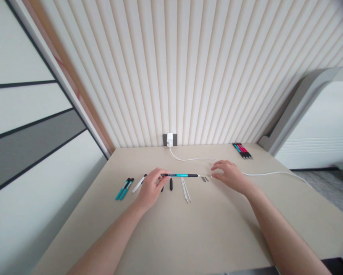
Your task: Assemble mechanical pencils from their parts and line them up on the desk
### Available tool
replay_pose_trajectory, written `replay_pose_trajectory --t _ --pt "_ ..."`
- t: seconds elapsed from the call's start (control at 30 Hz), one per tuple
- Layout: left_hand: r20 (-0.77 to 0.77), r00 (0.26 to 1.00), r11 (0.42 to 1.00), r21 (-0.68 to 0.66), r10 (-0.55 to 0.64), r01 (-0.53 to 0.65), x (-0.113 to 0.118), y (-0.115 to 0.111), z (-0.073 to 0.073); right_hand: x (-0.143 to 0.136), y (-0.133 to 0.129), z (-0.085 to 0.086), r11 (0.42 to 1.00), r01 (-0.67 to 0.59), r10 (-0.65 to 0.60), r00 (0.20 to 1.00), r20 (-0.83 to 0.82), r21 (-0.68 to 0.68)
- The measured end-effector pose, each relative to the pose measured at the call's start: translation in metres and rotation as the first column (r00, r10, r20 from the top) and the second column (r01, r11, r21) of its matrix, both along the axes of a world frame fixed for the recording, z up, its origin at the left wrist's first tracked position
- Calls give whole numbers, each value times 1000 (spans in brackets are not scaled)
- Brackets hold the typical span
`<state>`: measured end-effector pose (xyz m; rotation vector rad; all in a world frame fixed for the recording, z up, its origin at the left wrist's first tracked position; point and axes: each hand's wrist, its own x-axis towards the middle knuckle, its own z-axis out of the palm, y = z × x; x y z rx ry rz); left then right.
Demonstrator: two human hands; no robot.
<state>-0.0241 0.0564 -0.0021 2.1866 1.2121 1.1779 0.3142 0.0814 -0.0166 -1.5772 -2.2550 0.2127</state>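
Left fingers (161, 171) pinch the teal pen (182, 175) by its rear end, long axis running left-right over the counter (217, 236), tip aimed at the parted right fingers (219, 163), just short of them.

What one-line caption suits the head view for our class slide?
Left hand holds a teal pen over the table; right hand is near its tip.

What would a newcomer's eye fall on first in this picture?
Probably the turquoise-and-black pen, held nearly level by the left hand above the middle of the table. The right hand is just beyond the pen's tip. Next, perhaps, the turquoise and red pens lying side by side near the far right corner.
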Motion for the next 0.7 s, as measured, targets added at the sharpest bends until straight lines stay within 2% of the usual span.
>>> replay_pose_trajectory --t 0.23,0.43,0.57,0.7 --pt "-4 1000 999 -29 23 -24 1 0 1 -9 -3 2 999 -30 30 999 12 30" --pt "-5 999 996 -79 44 -45 1 -2 3 0 0 11 968 189 -186 982 -38 165" --pt "-5 998 994 -93 60 -60 1 -2 3 18 1 13 946 305 -313 947 67 109" --pt "-5 998 993 -100 69 -69 0 -1 1 34 0 14 929 369 -367 918 148 17"
